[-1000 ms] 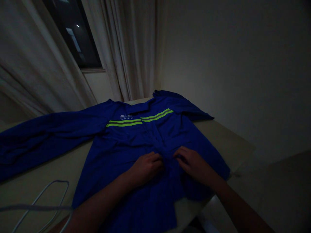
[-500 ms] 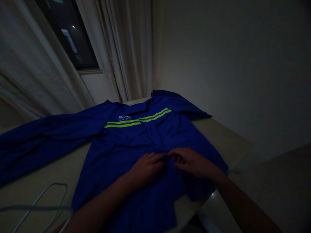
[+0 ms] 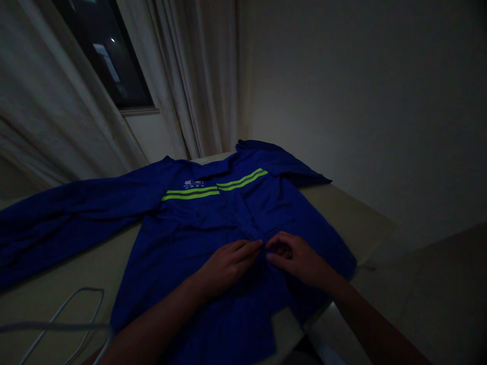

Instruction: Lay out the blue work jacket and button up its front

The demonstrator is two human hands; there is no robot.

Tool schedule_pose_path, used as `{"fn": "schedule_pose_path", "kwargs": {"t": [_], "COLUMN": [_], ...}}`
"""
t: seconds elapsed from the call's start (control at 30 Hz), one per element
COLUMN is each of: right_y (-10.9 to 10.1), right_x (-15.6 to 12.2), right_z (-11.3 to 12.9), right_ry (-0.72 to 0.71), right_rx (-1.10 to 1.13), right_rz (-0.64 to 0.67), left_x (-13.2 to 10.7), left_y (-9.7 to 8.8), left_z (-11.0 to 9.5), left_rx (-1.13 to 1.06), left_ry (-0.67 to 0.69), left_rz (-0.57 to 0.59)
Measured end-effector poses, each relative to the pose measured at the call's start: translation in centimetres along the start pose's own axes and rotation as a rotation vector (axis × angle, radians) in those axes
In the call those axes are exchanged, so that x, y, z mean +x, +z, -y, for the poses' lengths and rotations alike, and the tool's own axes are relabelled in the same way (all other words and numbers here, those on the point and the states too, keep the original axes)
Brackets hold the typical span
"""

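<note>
A dark blue work jacket lies spread face up on a pale table, with its collar at the far end. Two lime reflective stripes cross its chest, and one long sleeve stretches off to the left. My left hand and my right hand meet at the jacket's front opening, fingers pinching the cloth edges. Any button or fastening there is hidden by my fingers.
A pale cable loops over the table's near left corner. Beyond the table stand a beige wall and pale curtains beside a dark window. The table's right edge drops to a dim floor.
My hands have drawn closer together at the jacket's front opening, and their fingers now pinch the cloth edges. The view has shifted slightly, while the jacket stays in place.
</note>
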State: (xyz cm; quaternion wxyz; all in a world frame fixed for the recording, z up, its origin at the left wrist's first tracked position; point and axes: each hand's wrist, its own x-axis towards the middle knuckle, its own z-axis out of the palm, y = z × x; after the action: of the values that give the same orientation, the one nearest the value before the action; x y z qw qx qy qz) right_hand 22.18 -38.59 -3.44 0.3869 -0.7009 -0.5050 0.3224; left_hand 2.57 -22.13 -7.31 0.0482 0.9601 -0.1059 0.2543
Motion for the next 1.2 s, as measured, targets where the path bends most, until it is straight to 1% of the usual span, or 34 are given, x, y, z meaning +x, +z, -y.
{"fn": "schedule_pose_path", "kwargs": {"t": [0.07,0.13,0.2,0.27,0.33,0.37,0.47,0.53,0.6,0.67,0.73,0.77,0.83,0.9,1.0,1.2], "right_y": [0.2,0.3,0.3,0.3,0.3,0.4,0.8,1.1,1.4,1.8,2.3,2.6,3.4,4.0,4.7,4.8], "right_x": [0.0,0.0,0.0,0.0,-0.1,-0.2,-0.8,-1.0,-1.0,-0.8,-0.4,-0.1,0.3,0.8,1.1,0.7], "right_z": [0.3,0.2,0.1,-0.1,-0.1,0.0,0.7,1.3,1.7,2.0,1.9,1.7,1.0,0.2,-0.7,-1.2], "right_ry": [0.015,-0.004,-0.06,-0.148,-0.22,-0.233,-0.181,-0.146,-0.171,-0.245,-0.309,-0.322,-0.311,-0.28,-0.242,-0.253], "right_rx": [-0.036,-0.054,-0.069,-0.134,-0.226,-0.271,-0.401,-0.509,-0.608,-0.662,-0.64,-0.593,-0.451,-0.308,-0.179,-0.085], "right_rz": [-0.011,-0.027,-0.062,-0.088,-0.087,-0.077,-0.033,-0.014,-0.011,-0.021,-0.05,-0.068,-0.108,-0.147,-0.197,-0.255], "left_x": [0.1,0.2,0.3,0.3,0.3,0.2,-0.1,-0.2,-0.3,-0.4,-0.4,-0.5,-0.6,-0.8,-0.9,-0.7], "left_y": [-0.1,-0.2,-0.3,-0.4,-0.4,-0.4,-0.4,-0.3,-0.2,-0.2,-0.2,-0.3,-0.5,-0.7,-0.9,-0.9], "left_z": [-0.1,-0.1,-0.1,-0.1,0.0,0.0,0.2,0.2,0.2,0.2,0.3,0.4,0.8,1.2,1.5,1.5], "left_rx": [-0.001,-0.007,-0.01,-0.003,-0.009,-0.021,-0.067,-0.078,-0.078,-0.082,-0.083,-0.081,-0.071,-0.069,-0.078,-0.119], "left_ry": [0.003,0.008,0.016,0.027,0.033,0.03,0.023,0.031,0.039,0.024,-0.025,-0.06,-0.135,-0.18,-0.187,-0.152], "left_rz": [-0.004,-0.029,-0.052,-0.06,-0.046,-0.039,-0.017,-0.024,-0.033,-0.031,-0.029,-0.025,0.006,0.076,0.168,0.213]}}
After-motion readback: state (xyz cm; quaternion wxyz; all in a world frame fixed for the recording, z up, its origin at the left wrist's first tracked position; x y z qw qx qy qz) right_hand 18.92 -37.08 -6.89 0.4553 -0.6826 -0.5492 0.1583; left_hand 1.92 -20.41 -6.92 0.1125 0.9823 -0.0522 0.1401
